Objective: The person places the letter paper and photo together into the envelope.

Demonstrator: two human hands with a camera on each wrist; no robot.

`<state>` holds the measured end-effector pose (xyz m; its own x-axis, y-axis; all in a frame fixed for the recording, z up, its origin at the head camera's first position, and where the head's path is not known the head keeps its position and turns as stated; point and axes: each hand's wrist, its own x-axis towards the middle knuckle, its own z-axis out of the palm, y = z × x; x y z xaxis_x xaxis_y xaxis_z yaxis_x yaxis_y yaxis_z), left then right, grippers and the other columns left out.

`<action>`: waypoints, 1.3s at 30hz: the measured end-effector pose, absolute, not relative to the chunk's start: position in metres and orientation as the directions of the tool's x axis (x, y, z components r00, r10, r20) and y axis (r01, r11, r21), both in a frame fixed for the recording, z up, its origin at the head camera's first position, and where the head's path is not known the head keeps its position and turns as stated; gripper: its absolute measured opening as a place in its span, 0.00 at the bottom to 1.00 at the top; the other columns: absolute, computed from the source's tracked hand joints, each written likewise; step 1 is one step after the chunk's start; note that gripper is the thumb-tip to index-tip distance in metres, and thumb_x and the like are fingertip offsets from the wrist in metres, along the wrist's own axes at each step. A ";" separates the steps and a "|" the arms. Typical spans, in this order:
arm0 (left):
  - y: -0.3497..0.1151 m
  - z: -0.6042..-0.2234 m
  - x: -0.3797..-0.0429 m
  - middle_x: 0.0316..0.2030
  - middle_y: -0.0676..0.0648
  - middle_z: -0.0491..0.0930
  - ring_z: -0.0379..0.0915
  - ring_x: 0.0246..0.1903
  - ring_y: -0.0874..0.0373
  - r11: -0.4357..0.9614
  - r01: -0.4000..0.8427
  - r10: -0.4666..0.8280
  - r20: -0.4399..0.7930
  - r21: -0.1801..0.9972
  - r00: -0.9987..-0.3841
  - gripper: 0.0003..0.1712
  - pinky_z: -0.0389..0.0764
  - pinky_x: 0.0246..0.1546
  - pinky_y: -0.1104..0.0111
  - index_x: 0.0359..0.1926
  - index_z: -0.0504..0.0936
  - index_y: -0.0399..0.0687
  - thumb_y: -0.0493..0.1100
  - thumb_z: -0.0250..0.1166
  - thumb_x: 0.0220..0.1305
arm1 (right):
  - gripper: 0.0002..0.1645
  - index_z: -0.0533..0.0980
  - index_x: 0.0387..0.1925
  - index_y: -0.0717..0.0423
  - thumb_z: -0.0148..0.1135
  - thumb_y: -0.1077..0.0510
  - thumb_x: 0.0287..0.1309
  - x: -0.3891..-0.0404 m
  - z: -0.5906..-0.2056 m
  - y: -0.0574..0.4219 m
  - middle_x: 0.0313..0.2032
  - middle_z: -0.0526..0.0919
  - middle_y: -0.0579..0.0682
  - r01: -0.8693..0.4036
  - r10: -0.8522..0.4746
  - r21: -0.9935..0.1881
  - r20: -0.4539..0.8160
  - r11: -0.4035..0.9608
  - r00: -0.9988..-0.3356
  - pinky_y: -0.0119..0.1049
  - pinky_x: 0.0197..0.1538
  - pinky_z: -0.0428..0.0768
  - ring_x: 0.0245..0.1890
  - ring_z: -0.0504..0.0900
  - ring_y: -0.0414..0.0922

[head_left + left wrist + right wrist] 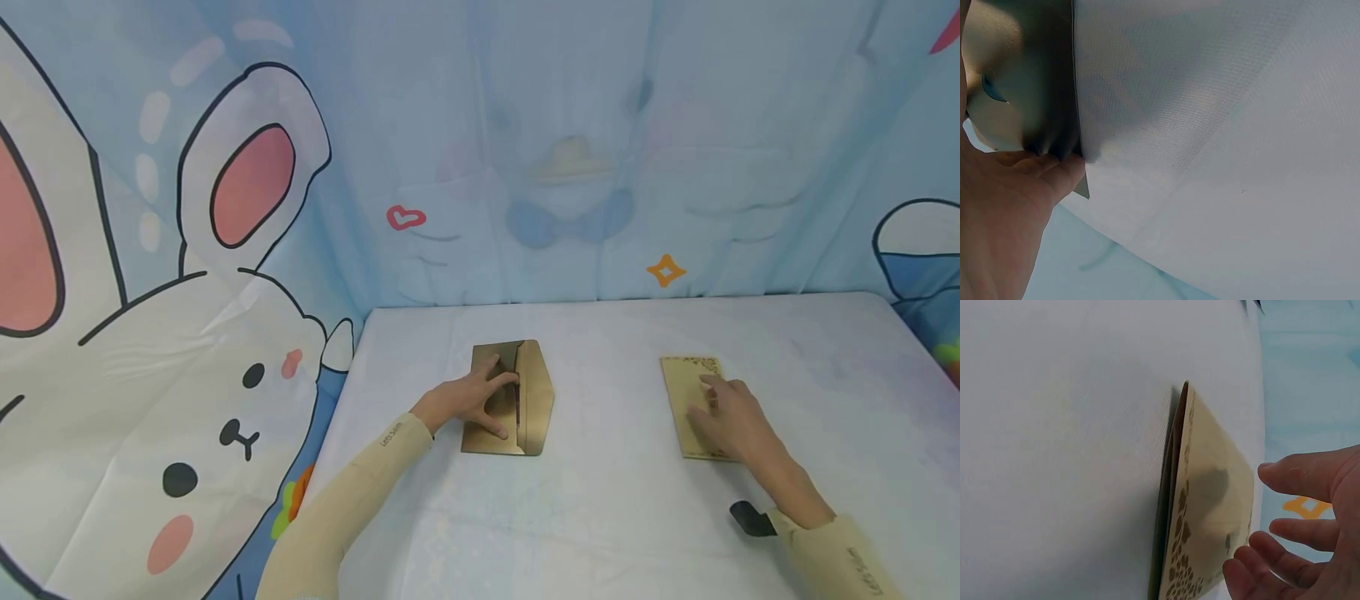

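Observation:
A gold envelope (536,400) lies on the table at centre left, its pointed flap folded out to the right. My left hand (474,397) rests on the envelope's body with fingers spread and the thumb near the lower part. In the left wrist view, fingertips (1063,172) lie at the envelope's edge. To the right is a folded cream card (681,404) with a brown printed leafy border. Over its right side hovers my right hand (733,418), fingers loosely bent. The right wrist view shows a gap between the thumb and fingers, with nothing held.
A white cloth (600,517) covers the table. Behind it hangs a light blue curtain (465,100) with cartoon prints, and a large printed rabbit (210,358) fills the left side. A black strap end (752,518) sticks out at the right cuff.

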<state>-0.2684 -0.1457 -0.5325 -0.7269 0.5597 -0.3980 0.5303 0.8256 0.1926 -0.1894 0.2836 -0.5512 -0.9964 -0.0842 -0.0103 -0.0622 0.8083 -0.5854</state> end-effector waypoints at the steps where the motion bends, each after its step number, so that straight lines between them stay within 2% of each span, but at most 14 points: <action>1: -0.146 -0.533 -0.268 0.81 0.40 0.33 0.44 0.79 0.45 0.826 0.531 0.560 -0.398 0.191 -0.727 0.59 0.75 0.61 0.50 0.77 0.48 0.75 0.76 0.69 0.49 | 0.40 0.58 0.68 0.80 0.58 0.55 0.68 -0.189 -0.553 0.286 0.53 0.69 0.80 -0.053 -0.070 -0.580 -0.006 0.813 -0.998 0.65 0.49 0.71 0.51 0.70 0.72; 4: -0.146 -0.533 -0.269 0.81 0.40 0.33 0.44 0.79 0.45 0.825 0.534 0.560 -0.396 0.184 -0.728 0.59 0.76 0.61 0.51 0.77 0.48 0.75 0.76 0.69 0.49 | 0.42 0.56 0.68 0.82 0.59 0.54 0.67 -0.188 -0.556 0.290 0.57 0.63 0.85 -0.020 -0.031 -0.570 -0.009 0.821 -0.999 0.71 0.51 0.68 0.55 0.63 0.79; 10: -0.145 -0.531 -0.267 0.80 0.39 0.34 0.45 0.79 0.44 0.823 0.532 0.564 -0.388 0.197 -0.728 0.59 0.76 0.61 0.50 0.77 0.50 0.73 0.75 0.70 0.49 | 0.56 0.47 0.71 0.82 0.61 0.43 0.67 -0.187 -0.560 0.296 0.63 0.50 0.90 0.055 0.020 -0.557 -0.069 0.829 -0.997 0.76 0.52 0.65 0.59 0.53 0.86; 14: -0.145 -0.531 -0.267 0.80 0.38 0.35 0.46 0.78 0.43 0.819 0.535 0.571 -0.384 0.207 -0.725 0.59 0.75 0.61 0.50 0.77 0.50 0.73 0.74 0.70 0.50 | 0.65 0.40 0.72 0.82 0.64 0.37 0.63 -0.188 -0.566 0.297 0.63 0.49 0.91 0.060 0.030 -0.549 -0.063 0.833 -0.998 0.77 0.53 0.62 0.59 0.51 0.87; 18: -0.145 -0.531 -0.267 0.80 0.38 0.34 0.46 0.78 0.43 0.817 0.534 0.575 -0.389 0.218 -0.720 0.58 0.76 0.61 0.50 0.77 0.50 0.73 0.74 0.70 0.50 | 0.69 0.40 0.73 0.81 0.71 0.40 0.57 -0.189 -0.573 0.294 0.62 0.52 0.91 0.060 0.051 -0.528 -0.031 0.847 -0.998 0.77 0.50 0.63 0.58 0.53 0.88; 25: -0.147 -0.529 -0.267 0.80 0.38 0.33 0.48 0.78 0.42 0.821 0.521 0.570 -0.394 0.234 -0.721 0.58 0.76 0.60 0.51 0.76 0.50 0.74 0.74 0.70 0.50 | 0.70 0.37 0.73 0.80 0.74 0.47 0.54 -0.191 -0.572 0.289 0.60 0.51 0.92 0.062 0.054 -0.539 -0.029 0.840 -0.998 0.77 0.49 0.62 0.57 0.53 0.88; 33: -0.147 -0.528 -0.268 0.80 0.38 0.33 0.49 0.77 0.41 0.813 0.529 0.581 -0.394 0.244 -0.712 0.59 0.76 0.61 0.50 0.77 0.49 0.73 0.74 0.70 0.50 | 0.74 0.36 0.72 0.81 0.75 0.42 0.51 -0.194 -0.558 0.292 0.54 0.54 0.91 0.149 0.094 -0.522 -0.131 0.840 -0.987 0.69 0.47 0.65 0.50 0.59 0.81; 36: -0.147 -0.530 -0.268 0.80 0.38 0.33 0.49 0.77 0.42 0.815 0.527 0.578 -0.394 0.240 -0.715 0.59 0.76 0.60 0.50 0.77 0.49 0.73 0.74 0.70 0.50 | 0.69 0.40 0.71 0.83 0.72 0.43 0.55 -0.194 -0.558 0.297 0.53 0.57 0.90 0.145 0.081 -0.527 -0.144 0.838 -0.986 0.67 0.45 0.68 0.49 0.63 0.80; 39: -0.148 -0.532 -0.267 0.80 0.39 0.32 0.46 0.78 0.42 0.819 0.520 0.574 -0.397 0.244 -0.717 0.59 0.76 0.61 0.49 0.77 0.49 0.73 0.74 0.70 0.50 | 0.59 0.48 0.67 0.87 0.68 0.46 0.59 -0.193 -0.559 0.304 0.51 0.64 0.88 0.124 0.050 -0.535 -0.150 0.836 -0.987 0.62 0.42 0.73 0.46 0.69 0.77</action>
<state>-0.2674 -0.1475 -0.5321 -0.7166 0.5736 -0.3968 0.5201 0.8185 0.2438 -0.1934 0.3035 -0.5587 -0.9874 0.0504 -0.1500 0.1239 0.8356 -0.5352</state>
